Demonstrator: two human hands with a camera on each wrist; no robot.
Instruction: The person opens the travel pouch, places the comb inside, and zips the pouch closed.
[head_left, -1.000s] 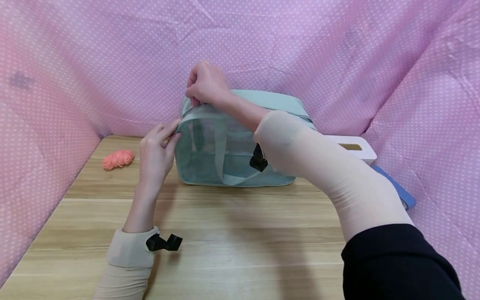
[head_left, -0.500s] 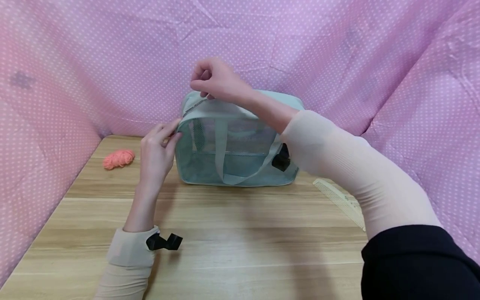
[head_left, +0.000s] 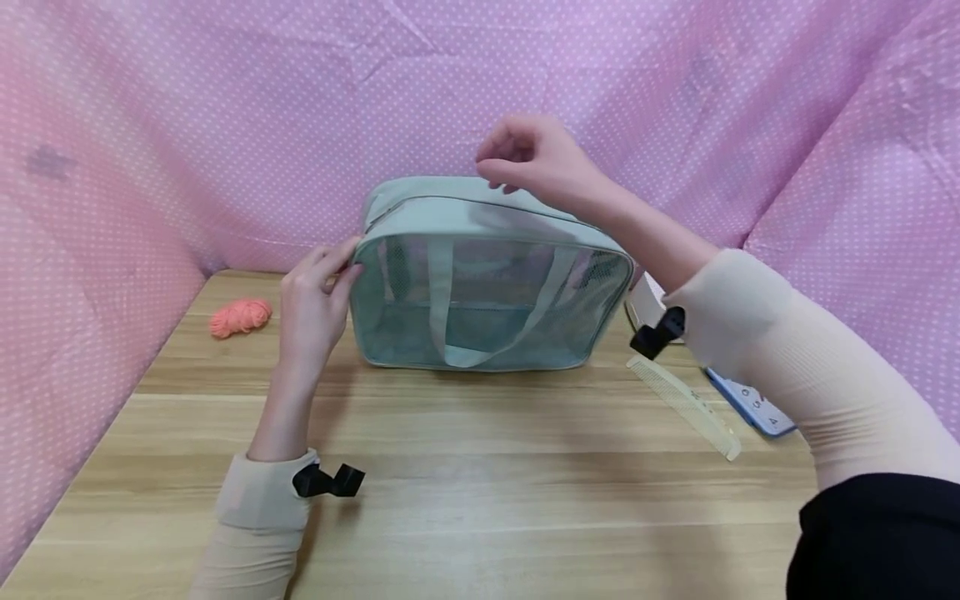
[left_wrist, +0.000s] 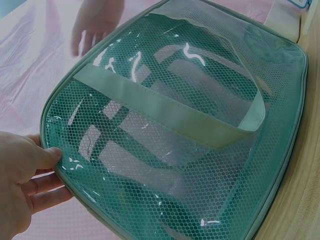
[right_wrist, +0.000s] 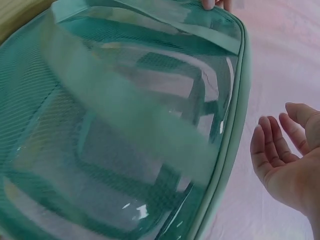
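Note:
A pale green see-through bag [head_left: 405, 333] with mesh panels stands upright at the back of the table, its strap handle [head_left: 442, 287] hanging down the front. The zipper [head_left: 480, 199] runs along its top and looks closed over most of its length. My left hand [head_left: 307, 296] pinches the bag's upper left corner, the thumb [left_wrist: 50, 157] on the clear front panel in the left wrist view. Over the top of the bag hovers my right hand [head_left: 543, 162], fingers loosely bent. The right wrist view shows that hand's fingers [right_wrist: 275, 145] apart from the bag with nothing between them.
A coral skein of yarn [head_left: 240, 317] lies left of the bag. To the right are a cream comb [head_left: 682, 406], a flat blue-edged item [head_left: 753, 406] partly under my right sleeve, and a white box [head_left: 648, 300]. Pink dotted cloth [head_left: 225, 125] hangs behind.
My right hand has moved right along the bag's top from near its left corner and now hangs above it. The comb has come into view. My left hand has stayed at the corner.

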